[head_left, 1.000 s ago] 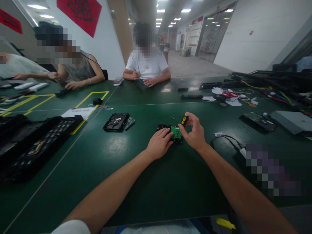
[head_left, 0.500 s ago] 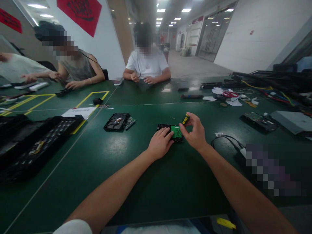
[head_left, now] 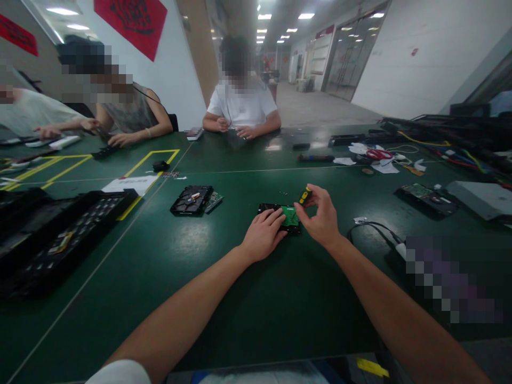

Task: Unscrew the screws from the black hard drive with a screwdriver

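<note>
A hard drive (head_left: 295,228) lies on the green table in front of me, its green circuit board (head_left: 290,216) facing up. My left hand (head_left: 264,232) holds it from the left, fingers across the top and thumb along the near edge. Pinched in my right hand (head_left: 320,216) is a screwdriver (head_left: 305,196) with a yellow and black handle, tilted over the right end of the board. My fingers hide its tip. Just beyond the drive are several tiny screws (head_left: 284,193).
Another hard drive (head_left: 188,201) with a loose circuit board (head_left: 214,202) sits to the left. A black case (head_left: 100,213) stands farther left. At right are a drive (head_left: 424,198), a grey box (head_left: 480,200) and a cable (head_left: 372,224). Several people sit across the table.
The fingers of my left hand have shifted slightly over the board. My right hand and the screwdriver stay almost in place.
</note>
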Tool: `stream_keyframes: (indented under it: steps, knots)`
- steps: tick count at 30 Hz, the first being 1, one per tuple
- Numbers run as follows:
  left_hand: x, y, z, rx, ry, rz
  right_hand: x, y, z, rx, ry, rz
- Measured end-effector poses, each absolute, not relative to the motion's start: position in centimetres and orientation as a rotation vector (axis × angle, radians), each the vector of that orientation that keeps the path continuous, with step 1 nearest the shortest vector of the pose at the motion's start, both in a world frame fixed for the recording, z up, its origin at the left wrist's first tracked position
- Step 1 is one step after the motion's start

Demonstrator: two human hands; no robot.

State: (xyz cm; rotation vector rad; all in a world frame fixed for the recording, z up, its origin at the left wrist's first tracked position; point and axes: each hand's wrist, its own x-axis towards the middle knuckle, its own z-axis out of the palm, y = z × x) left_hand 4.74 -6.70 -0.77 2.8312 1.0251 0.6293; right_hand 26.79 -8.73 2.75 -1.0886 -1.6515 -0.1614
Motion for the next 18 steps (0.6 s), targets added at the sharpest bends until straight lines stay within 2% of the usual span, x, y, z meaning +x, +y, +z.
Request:
stream_keyframes:
  steps: [18]
  knots:
    - [4.8, -6.72, -0.83, 2.844, 1.041, 0.593, 27.01, -8.7, 2.5, -1.111, -1.652, -0.149]
